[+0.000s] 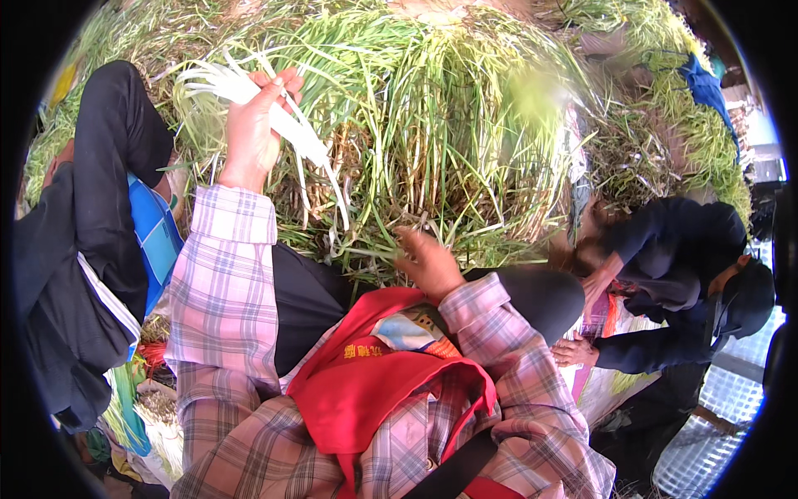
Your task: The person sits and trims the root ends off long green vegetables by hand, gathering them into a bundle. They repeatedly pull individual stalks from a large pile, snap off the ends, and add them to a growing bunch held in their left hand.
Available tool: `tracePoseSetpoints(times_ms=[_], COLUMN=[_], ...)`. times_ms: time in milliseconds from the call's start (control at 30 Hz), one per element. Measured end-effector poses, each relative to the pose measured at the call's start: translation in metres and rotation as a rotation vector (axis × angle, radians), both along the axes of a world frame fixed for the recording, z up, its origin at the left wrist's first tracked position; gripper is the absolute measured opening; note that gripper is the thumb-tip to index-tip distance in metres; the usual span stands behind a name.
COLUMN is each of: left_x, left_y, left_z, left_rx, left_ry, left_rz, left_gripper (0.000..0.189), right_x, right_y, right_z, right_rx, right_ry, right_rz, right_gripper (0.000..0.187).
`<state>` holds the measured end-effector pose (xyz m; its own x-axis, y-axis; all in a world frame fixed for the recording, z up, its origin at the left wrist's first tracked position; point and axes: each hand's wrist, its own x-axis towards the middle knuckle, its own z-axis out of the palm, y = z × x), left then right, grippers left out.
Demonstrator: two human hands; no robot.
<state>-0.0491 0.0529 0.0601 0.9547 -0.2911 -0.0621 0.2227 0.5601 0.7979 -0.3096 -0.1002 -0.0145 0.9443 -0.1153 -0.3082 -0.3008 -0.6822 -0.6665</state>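
Note:
My left hand (259, 128) is raised over the near left side of a big heap of green leafy stalks (430, 112). It grips a small bunch of white-stemmed stalks (299, 134), scallion-like or chive-like, overexposed in the light. Their white ends fan out at the upper left, and a few thin stems hang down to the right. My right hand (433, 265) is held low in front of my lap, near the heap's front edge. Its fingers are apart and slightly bent, with nothing visible in them. Loose leaves and trimmings (349, 249) lie just beyond my knees.
A red apron (386, 405) covers my front. At the right, a co-worker in dark clothes (673, 274) leans in, hands close to my knee. Another person's black-trousered leg (103, 125) stands bent at the left, beside a blue checked item (156, 237). Brownish plant waste (629, 150) lies right of the heap.

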Motion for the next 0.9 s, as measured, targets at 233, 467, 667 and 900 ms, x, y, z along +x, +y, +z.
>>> tracePoseSetpoints(times_ms=[233,467,667,900], left_x=[-0.033,-0.054,-0.095,-0.081], left_y=[-0.023,-0.009,-0.032,-0.031], left_z=[-0.015,-0.021,-0.023,-0.014], left_rx=[-0.118,0.322,0.187,0.189], left_ry=[0.079,0.147,0.113,0.162], left_rz=[-0.159,-0.288,-0.541,-0.500], left_gripper=[0.009,0.015,0.014,0.024], right_x=[0.054,0.028,0.044,0.021], right_y=[0.033,-0.018,0.003,0.008], right_z=[0.019,0.025,0.042,0.044], right_rx=[0.912,1.177,0.700,0.476], right_ry=[-0.168,-0.320,-0.305,-0.216], right_rz=[-0.143,-0.799,-0.388,-0.089], right_gripper=[0.038,0.020,0.015,0.032])
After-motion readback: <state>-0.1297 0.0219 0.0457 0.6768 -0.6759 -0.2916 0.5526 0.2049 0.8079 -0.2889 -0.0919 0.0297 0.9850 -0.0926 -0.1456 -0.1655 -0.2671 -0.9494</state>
